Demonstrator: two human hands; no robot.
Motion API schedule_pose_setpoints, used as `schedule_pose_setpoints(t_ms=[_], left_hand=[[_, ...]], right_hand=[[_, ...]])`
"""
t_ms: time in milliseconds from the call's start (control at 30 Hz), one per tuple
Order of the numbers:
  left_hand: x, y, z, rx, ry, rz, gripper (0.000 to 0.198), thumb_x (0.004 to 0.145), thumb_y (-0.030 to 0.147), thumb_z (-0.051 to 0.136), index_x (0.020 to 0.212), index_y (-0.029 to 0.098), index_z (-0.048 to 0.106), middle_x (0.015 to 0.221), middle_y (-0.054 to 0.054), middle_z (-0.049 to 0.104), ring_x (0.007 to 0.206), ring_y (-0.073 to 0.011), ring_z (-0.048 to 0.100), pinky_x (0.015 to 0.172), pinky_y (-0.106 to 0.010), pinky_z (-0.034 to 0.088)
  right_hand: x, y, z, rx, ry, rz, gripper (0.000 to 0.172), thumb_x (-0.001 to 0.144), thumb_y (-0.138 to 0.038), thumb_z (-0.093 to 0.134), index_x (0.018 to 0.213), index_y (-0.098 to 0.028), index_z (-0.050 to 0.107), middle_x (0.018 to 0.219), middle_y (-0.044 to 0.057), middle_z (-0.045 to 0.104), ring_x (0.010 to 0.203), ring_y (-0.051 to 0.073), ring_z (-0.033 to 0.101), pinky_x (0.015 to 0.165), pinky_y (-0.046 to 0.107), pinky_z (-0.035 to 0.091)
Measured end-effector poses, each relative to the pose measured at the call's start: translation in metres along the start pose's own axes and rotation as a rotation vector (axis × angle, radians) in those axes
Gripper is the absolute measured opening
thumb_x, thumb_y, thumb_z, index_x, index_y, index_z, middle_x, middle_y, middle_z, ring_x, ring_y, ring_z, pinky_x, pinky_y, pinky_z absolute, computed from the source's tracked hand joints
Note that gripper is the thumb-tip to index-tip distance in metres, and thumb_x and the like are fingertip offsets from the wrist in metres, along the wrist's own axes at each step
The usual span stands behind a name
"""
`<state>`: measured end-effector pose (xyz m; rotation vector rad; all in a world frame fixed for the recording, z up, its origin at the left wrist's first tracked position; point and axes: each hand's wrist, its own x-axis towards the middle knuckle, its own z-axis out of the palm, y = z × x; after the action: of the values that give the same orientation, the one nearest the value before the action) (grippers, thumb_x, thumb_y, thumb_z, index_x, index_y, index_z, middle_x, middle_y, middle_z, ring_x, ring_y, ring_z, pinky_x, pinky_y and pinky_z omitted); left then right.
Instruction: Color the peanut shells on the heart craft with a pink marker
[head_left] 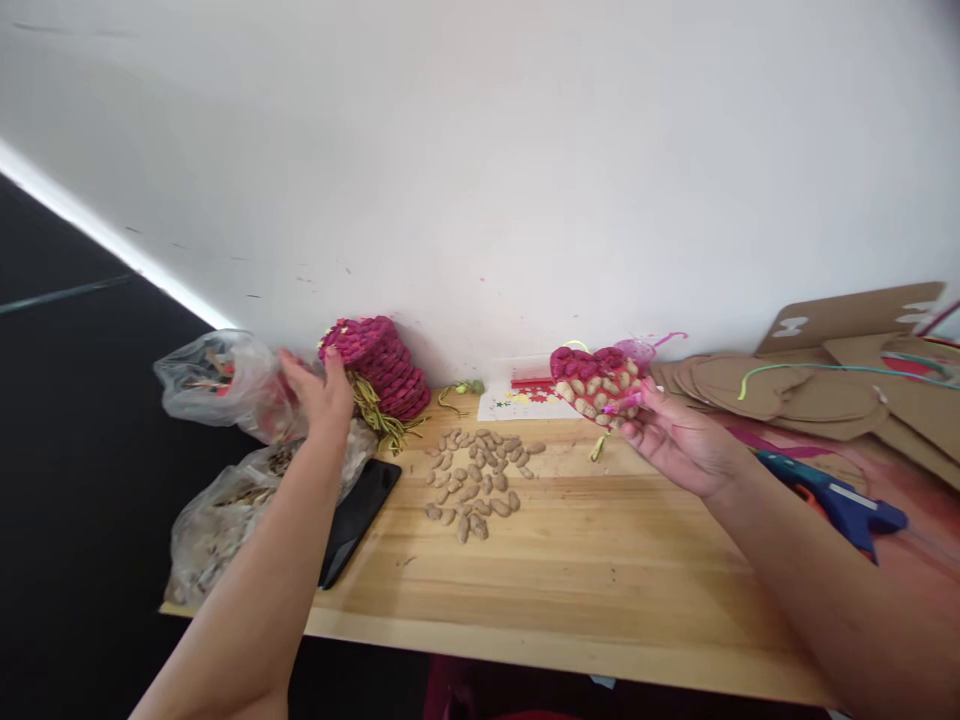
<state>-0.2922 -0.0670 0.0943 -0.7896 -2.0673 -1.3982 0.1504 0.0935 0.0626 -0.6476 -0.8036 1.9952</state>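
My left hand [321,398] is open, fingers spread, beside a stack of magenta peanut-covered pieces [390,372] with olive-green strings; whether it touches them I cannot tell. My right hand [682,440] is closed on a peanut-covered piece [592,385], held up above the table. Magenta paint covers this piece's upper part; its lower peanuts are bare tan on a red backing. A slim pink-stained stick [624,402] also sits in my right fingers, across the piece; its kind is unclear. Loose peanuts [480,475] lie spread on the wooden table [525,600] between my hands.
Clear plastic bags [217,520] and a black phone-like slab [360,520] lie at the left. Cardboard cutouts [787,395] and a blue glue gun [832,495] are at the right. Against the white wall [480,200] is a sheet with small stars [532,397].
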Motion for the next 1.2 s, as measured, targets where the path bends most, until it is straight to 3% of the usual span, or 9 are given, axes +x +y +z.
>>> schedule_pose_setpoints(t_ms=[100, 200, 267, 367, 467, 667, 800, 1000, 1200], left_hand=[[-0.033, 0.042, -0.008, -0.155, 0.094, 0.104, 0.079, 0.094, 0.048, 0.064, 0.158, 0.009, 0.039, 0.158, -0.024, 0.049, 0.140, -0.0335, 0.054, 0.114, -0.047, 0.049], [-0.079, 0.084, -0.005, -0.432, -0.268, -0.010, 0.048, 0.098, 0.058, 0.056, 0.113, 0.016, 0.074, 0.119, -0.013, 0.076, 0.113, -0.0296, 0.069, 0.095, -0.041, 0.058], [-0.113, 0.108, 0.001, -0.602, -0.528, -0.241, 0.052, 0.090, 0.066, 0.063, 0.090, 0.015, 0.076, 0.104, -0.015, 0.078, 0.103, -0.0300, 0.072, 0.070, -0.033, 0.057], [-0.162, 0.141, 0.009, -0.847, -0.890, -0.492, 0.063, 0.064, 0.043, 0.094, 0.119, 0.019, 0.073, 0.125, -0.016, 0.075, 0.112, -0.0306, 0.071, 0.059, -0.025, 0.052], [-0.197, 0.169, 0.018, -1.021, -1.060, -0.676, 0.084, 0.063, 0.027, 0.098, 0.139, 0.024, 0.061, 0.139, -0.017, 0.067, 0.126, -0.0325, 0.066, 0.073, -0.030, 0.059], [-0.228, 0.197, 0.040, -1.236, -1.164, -0.798, 0.054, 0.065, 0.022, 0.098, 0.110, 0.019, 0.069, 0.122, -0.009, 0.072, 0.103, -0.0204, 0.071, 0.073, -0.027, 0.060], [-0.233, 0.192, 0.050, -1.303, -1.125, -0.974, 0.050, 0.061, 0.035, 0.101, 0.096, 0.016, 0.071, 0.098, -0.005, 0.075, 0.081, -0.0164, 0.071, 0.066, -0.027, 0.061], [-0.232, 0.180, 0.054, -1.287, -1.121, -1.075, 0.041, 0.075, 0.041, 0.093, 0.102, 0.017, 0.073, 0.095, -0.004, 0.078, 0.074, -0.0156, 0.072, 0.059, -0.027, 0.064], [-0.231, 0.173, 0.064, -1.295, -1.011, -1.213, 0.017, 0.087, 0.025, 0.083, 0.092, 0.016, 0.070, 0.086, -0.003, 0.077, 0.070, -0.0137, 0.074, 0.043, -0.017, 0.052]], right_hand=[[0.001, 0.002, -0.001, 0.022, -0.015, 0.002, 0.022, 0.076, -0.024, 0.094, 0.080, -0.021, 0.072, 0.078, -0.002, 0.077, 0.069, 0.011, 0.071, 0.057, 0.019, 0.058], [0.002, 0.004, -0.002, 0.062, -0.019, 0.007, 0.019, 0.080, -0.021, 0.090, 0.082, -0.021, 0.072, 0.078, -0.002, 0.076, 0.069, 0.012, 0.071, 0.057, 0.020, 0.057], [0.004, 0.005, -0.003, 0.101, -0.018, 0.008, 0.018, 0.081, -0.019, 0.089, 0.083, -0.022, 0.072, 0.079, -0.002, 0.076, 0.070, 0.012, 0.072, 0.059, 0.022, 0.059], [0.004, 0.006, -0.004, 0.119, -0.073, 0.013, 0.016, 0.084, -0.021, 0.088, 0.085, -0.022, 0.071, 0.079, -0.002, 0.075, 0.071, 0.013, 0.072, 0.063, 0.023, 0.062], [0.003, 0.008, -0.003, 0.122, -0.136, 0.023, 0.017, 0.085, -0.025, 0.087, 0.085, -0.022, 0.070, 0.079, -0.002, 0.075, 0.072, 0.012, 0.072, 0.066, 0.023, 0.064], [-0.003, 0.014, 0.003, 0.070, -0.265, 0.090, 0.015, 0.091, -0.030, 0.082, 0.091, -0.020, 0.070, 0.083, 0.000, 0.078, 0.076, 0.012, 0.074, 0.073, 0.023, 0.067], [-0.005, 0.016, 0.002, 0.058, -0.284, 0.143, 0.018, 0.090, -0.030, 0.083, 0.091, -0.019, 0.069, 0.093, 0.004, 0.081, 0.087, 0.015, 0.077, 0.082, 0.026, 0.067], [-0.003, 0.019, -0.004, -0.049, -0.326, 0.169, 0.028, 0.084, -0.037, 0.088, 0.086, -0.020, 0.066, 0.084, 0.003, 0.079, 0.083, 0.016, 0.075, 0.080, 0.027, 0.064], [0.002, 0.007, -0.010, -0.182, -0.150, 0.082, 0.034, 0.079, -0.044, 0.091, 0.083, -0.020, 0.066, 0.082, 0.003, 0.078, 0.074, 0.014, 0.071, 0.065, 0.024, 0.058]])
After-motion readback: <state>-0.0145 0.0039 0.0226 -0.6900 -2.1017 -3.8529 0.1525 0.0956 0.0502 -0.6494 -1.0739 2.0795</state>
